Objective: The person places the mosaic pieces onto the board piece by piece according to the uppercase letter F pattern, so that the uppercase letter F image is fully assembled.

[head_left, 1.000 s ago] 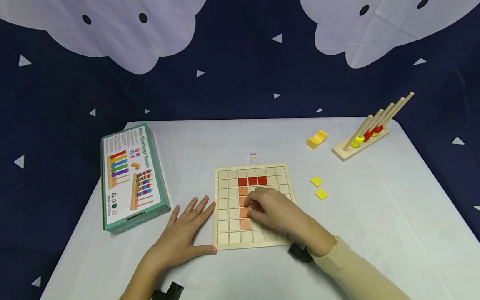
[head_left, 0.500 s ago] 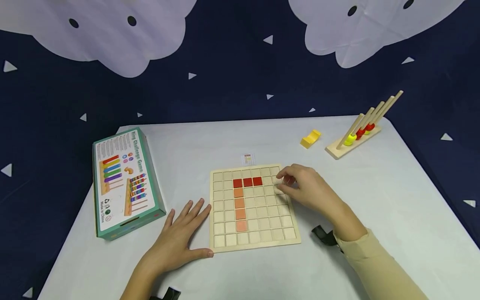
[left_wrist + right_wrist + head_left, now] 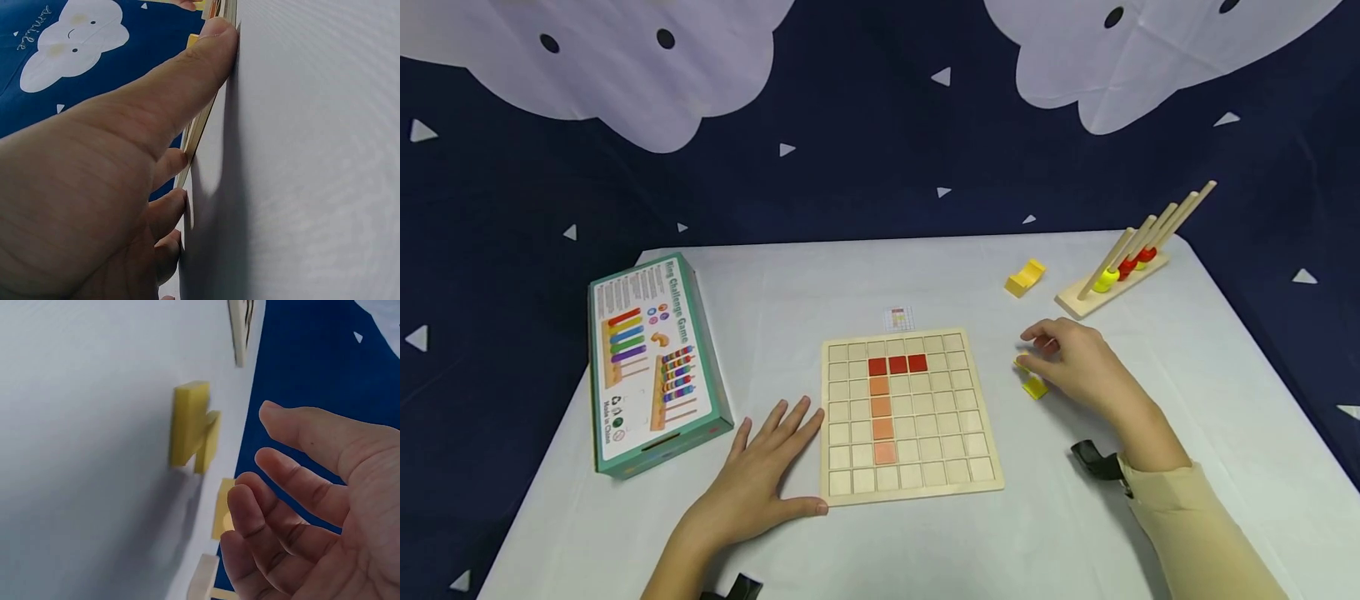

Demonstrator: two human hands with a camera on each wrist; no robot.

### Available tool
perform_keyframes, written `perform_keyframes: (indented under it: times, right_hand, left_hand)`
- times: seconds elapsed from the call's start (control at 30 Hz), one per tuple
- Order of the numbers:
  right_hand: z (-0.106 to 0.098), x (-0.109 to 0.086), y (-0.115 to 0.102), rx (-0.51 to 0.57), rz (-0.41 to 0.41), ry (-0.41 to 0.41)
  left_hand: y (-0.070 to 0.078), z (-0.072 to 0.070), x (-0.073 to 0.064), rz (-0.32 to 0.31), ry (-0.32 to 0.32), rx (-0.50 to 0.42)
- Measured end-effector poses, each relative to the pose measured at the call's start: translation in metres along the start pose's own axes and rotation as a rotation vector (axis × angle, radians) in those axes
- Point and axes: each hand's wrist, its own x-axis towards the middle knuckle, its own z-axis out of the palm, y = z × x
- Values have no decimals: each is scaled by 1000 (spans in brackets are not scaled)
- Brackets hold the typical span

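My left hand [image 3: 756, 475] lies spread on the white table, fingertips and thumb at the left edge of a wooden grid board [image 3: 951, 469]. In the left wrist view its thumb [image 3: 178, 84] reaches along the board's side. A row of red square tiles [image 3: 897, 365] sits near the board's top, with a column of orange tiles [image 3: 881, 407] below its left end. My right hand [image 3: 1082, 367] is over two yellow tiles [image 3: 1034, 388], one partly hidden by the thumb. The right wrist view shows its fingers loosely bent, apart from the nearer yellow tile [image 3: 189, 425].
A small printed pattern card [image 3: 898, 317] lies behind the board. At left is a green-sided game box [image 3: 655, 367]. Back right, a yellow curved block [image 3: 1025, 278] stands near a wooden peg rack [image 3: 1078, 305] with red and yellow rings. A dark cloth [image 3: 850, 192] hangs behind.
My right hand has left the orange column on the board and moved right to the yellow tiles. The left hand stays beside the board. The head view has shifted slightly.
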Motion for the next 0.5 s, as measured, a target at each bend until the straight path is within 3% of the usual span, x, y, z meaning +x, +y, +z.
perform_keyframes:
  times: [0.5]
  right_hand:
    - [4, 3, 13, 8, 55, -55]
  left_hand:
    - [-2, 0, 0, 5, -1, 8]
